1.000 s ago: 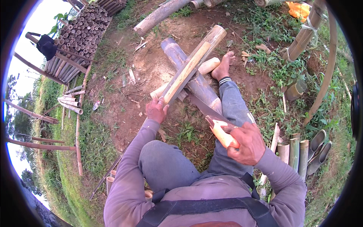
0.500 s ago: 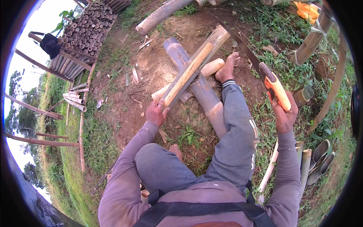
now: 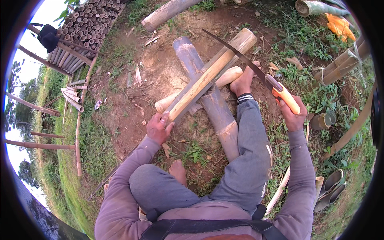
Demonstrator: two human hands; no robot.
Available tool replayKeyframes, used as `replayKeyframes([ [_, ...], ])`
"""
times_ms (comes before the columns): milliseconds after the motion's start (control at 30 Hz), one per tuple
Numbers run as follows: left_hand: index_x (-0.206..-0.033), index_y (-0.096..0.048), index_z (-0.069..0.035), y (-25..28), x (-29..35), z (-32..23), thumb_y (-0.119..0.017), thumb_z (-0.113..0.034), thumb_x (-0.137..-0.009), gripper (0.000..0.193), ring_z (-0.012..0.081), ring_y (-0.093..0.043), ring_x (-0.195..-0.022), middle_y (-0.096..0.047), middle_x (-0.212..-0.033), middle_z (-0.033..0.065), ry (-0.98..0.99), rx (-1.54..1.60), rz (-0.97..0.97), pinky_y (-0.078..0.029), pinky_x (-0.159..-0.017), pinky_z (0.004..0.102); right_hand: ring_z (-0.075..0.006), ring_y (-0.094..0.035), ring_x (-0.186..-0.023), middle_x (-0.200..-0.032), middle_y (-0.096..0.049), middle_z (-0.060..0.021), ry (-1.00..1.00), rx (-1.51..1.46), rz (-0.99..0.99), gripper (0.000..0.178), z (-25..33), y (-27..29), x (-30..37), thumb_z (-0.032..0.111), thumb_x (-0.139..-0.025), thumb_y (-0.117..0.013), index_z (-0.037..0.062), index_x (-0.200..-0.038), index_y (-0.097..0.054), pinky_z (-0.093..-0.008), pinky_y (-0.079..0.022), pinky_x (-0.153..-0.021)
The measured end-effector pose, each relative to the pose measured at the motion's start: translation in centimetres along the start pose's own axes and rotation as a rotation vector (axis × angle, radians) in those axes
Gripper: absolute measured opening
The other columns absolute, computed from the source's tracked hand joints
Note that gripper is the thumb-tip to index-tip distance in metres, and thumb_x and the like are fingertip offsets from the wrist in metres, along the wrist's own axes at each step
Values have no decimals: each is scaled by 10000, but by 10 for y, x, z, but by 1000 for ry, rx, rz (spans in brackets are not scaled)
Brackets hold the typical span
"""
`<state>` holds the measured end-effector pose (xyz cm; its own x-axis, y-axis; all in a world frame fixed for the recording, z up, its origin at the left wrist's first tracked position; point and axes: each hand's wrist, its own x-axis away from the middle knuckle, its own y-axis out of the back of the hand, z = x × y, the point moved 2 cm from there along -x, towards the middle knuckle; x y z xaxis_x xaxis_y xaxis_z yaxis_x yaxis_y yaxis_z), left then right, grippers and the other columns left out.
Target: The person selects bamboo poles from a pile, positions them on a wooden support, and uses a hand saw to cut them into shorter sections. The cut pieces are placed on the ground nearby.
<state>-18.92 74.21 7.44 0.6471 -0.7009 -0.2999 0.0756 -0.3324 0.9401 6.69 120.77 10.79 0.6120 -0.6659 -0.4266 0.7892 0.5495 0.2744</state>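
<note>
My left hand [image 3: 159, 127] grips the near end of a bamboo pole [image 3: 212, 74] that slants away to the right, a pale stripped band along its top. Under it lie a thick grey bamboo log [image 3: 225, 127] and a shorter pale pole [image 3: 230, 76], crossing each other on the ground. In my right hand [image 3: 295, 115] is a handsaw [image 3: 250, 62] with an orange handle and a dark curved blade. Its blade passes over the pole close to the far end; whether the teeth touch it I cannot tell. My bare right foot [image 3: 242, 83] rests beside the short pole's right end.
A stack of cut bamboo [image 3: 90, 28] stands at the far left behind a bamboo rail [image 3: 79, 132]. Another log [image 3: 168, 14] lies at the back. Boots [image 3: 331, 188] stand at the right, below tied bamboo posts [image 3: 340, 62] and an orange bag [image 3: 340, 27]. Wood scraps litter the soil.
The saw has come left and nearer, from beside the pole's far end to across it. My left hand keeps its grip on the pole. The whole view has shifted slightly.
</note>
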Motion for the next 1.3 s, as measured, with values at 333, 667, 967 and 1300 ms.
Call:
replayKeyframes([
  [333,-1281,-715,-71,1,-3,0,-881,-245,-803,535,341,-673,-925,-641,-1033,126,-19,-21,0,-560,-781,451,-38,-593,-709,-802,-700,6,8,14,121,80,2,-16,-31,28,-899,-775,5,-954,-722,-249,-486,-635],
  [667,-1293,-712,-86,-5,-1,0,-879,-266,-808,544,324,-669,-965,-647,-1051,108,-28,-42,-1,-559,-804,451,-48,-646,-753,-857,-740,-13,-38,24,180,91,0,-30,-53,10,-902,-747,-23,-987,-744,-240,-516,-668],
  [967,-1296,-702,-87,-3,4,-2,-875,-248,-812,538,330,-660,-992,-639,-1067,110,29,-21,8,-562,-832,447,-96,-719,-849,-904,-759,-62,-42,-45,106,106,-11,-6,-13,-3,-909,-739,-49,-1003,-728,-254,-582,-760],
  [1300,-1369,-618,-74,42,12,78,-844,-136,-833,585,399,-600,-1131,-605,-1173,191,300,-117,-122,-495,-1003,492,-41,-555,-630,-737,-637,24,-183,-244,-120,48,30,-14,-25,41,-946,-739,4,-965,-715,-221,-441,-563],
])
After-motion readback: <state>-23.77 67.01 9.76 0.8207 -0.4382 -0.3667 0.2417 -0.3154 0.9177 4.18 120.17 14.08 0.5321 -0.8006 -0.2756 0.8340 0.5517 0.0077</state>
